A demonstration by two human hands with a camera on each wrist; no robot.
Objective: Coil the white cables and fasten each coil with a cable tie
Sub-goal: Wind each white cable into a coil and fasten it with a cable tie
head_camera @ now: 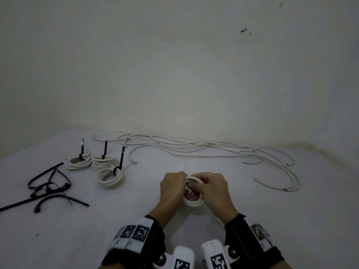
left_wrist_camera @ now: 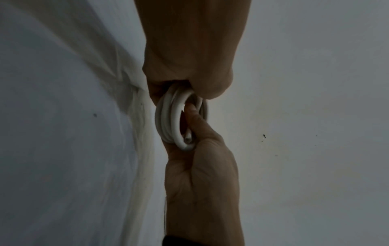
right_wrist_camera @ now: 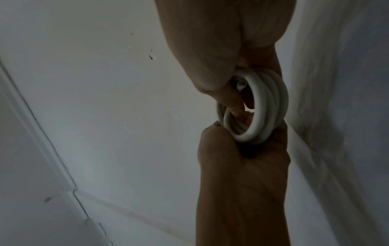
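grip: left hand (head_camera: 172,188) and right hand (head_camera: 211,188) both curl fingers round the coil (head_camera: 193,200), held between them just above the table (head_camera: 252,220)
left: three tied coils (head_camera: 109,176), loose ties (head_camera: 48,188)
back: loose cables (head_camera: 194,148) by wall

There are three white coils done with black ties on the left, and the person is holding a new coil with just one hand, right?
Not quite. Both hands hold the new coil: the left hand and the right hand grip it from either side, as the head view shows. The three tied coils on the left are right.
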